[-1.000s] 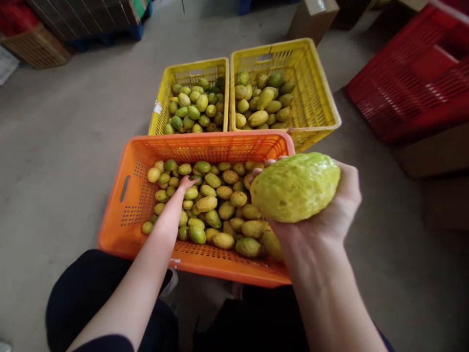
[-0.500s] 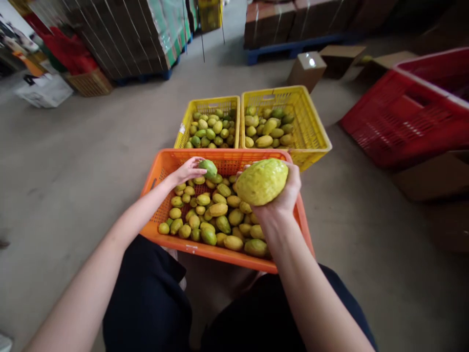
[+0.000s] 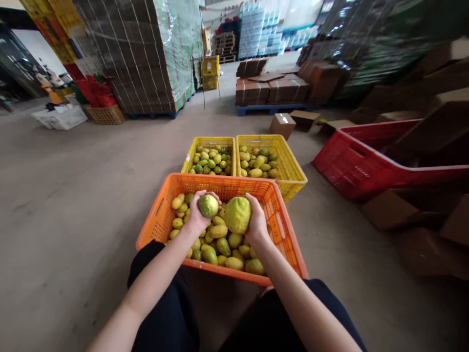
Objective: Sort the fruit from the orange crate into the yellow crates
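My left hand (image 3: 198,213) is closed round a small green citron (image 3: 208,206), with the fingers behind it and the fruit's rounded end facing me. On the right, a much larger, bumpy yellow-green citron (image 3: 238,215) rests in the grip of my right hand (image 3: 257,221), thumb on top. Both hands hover over an orange plastic crate (image 3: 293,244), close together but apart. Many yellow and green citrons (image 3: 223,246) lie loose in this crate. My hands and forearms hide part of them.
Two yellow crates (image 3: 301,180) with more fruit stand just beyond the orange one. To the right are a red crate (image 3: 340,168) and open cardboard boxes (image 3: 390,208). A wrapped stack (image 3: 128,58) and a blue pallet (image 3: 252,109) are farther back.
My left hand has moved inward with the green citron, now gripping it more fully. My right hand has lowered the large citron and turned it end-on. The view has tilted up.
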A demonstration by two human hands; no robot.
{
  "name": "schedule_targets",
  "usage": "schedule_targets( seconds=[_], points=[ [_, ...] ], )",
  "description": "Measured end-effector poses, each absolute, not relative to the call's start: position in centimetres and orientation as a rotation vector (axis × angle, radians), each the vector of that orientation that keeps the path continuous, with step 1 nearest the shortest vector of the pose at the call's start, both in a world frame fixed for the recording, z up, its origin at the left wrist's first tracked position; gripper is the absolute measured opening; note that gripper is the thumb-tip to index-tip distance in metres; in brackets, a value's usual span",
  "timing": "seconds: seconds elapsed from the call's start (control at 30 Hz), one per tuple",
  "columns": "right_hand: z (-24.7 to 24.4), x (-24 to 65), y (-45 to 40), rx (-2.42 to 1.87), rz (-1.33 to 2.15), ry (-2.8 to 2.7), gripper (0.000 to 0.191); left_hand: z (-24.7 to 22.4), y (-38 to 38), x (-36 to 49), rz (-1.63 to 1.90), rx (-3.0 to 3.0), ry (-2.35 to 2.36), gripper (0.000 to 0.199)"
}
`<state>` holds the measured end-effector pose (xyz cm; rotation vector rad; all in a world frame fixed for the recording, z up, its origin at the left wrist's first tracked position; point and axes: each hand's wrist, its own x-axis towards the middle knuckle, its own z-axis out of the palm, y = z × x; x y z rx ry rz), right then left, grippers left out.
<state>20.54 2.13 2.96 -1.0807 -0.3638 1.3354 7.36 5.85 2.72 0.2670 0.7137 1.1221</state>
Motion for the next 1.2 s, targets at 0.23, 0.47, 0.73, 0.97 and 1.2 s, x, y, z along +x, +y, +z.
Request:
schedule_targets(
  seconds=[0.23,0.47,0.73,0.97,1.2],
  points=[
    [2.5,20.0,2.2,-1.076,0.82,-0.925,0.033,3.0,5.6,7.3,1.19,0.266,0.648,0.013],
    [1.8,20.2,2.3,-1.044,0.559,-1.184,0.036,3.5,5.3,6.0,1.139,0.104,0.617,0.01],
    [1.9,19.9,1.8,-1.126,0.425,-1.209,0.042,2.3,5.2,7.3,1.364,0.651,0.644,0.023],
    [2.0,20.2,1.5,-1.112,0.444,-1.199,0.042,2.1,5.1,7.6,1.273,0.493,0.591,0.019],
    [1.4,20.1,3.2,-1.343,0.464,-1.036,0.047,0.6,4.4,8.7,0.983,0.12,0.541,0.015]
  ],
)
